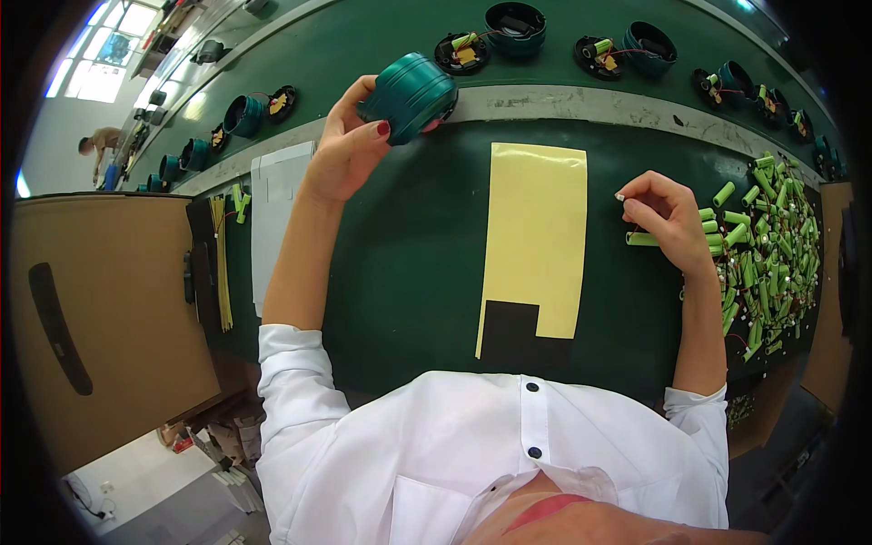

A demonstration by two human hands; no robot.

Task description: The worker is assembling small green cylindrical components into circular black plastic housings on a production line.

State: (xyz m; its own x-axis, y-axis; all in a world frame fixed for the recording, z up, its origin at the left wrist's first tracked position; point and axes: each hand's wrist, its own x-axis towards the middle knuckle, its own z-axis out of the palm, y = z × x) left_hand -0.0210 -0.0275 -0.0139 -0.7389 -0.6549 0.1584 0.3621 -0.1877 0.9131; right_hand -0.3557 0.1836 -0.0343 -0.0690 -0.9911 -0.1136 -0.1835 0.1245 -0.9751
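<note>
My left hand (pixel 343 156) is raised and closed around a teal ribbed cylindrical housing (pixel 416 91). Its thumb lies along the near side. My right hand (pixel 670 222) pinches a small white connector (pixel 620 197) between thumb and finger, at the edge of a heap of green battery cells (pixel 767 254) with thin wires. One green cell (pixel 641 239) shows just under that hand; whether it is wired to the connector is hidden. Between my hands lies a yellow adhesive-looking sheet (pixel 538 227), its near end a black piece (pixel 510 329) with a stepped edge.
Beyond a pale rail (pixel 545 104), a green belt carries several open teal housings (pixel 515 32) beside round black parts with cells. White sheets (pixel 283 209) and dark and yellow strips (pixel 218 263) lie left. A cardboard box (pixel 113 309) borders that side. A person (pixel 102 145) bends far left.
</note>
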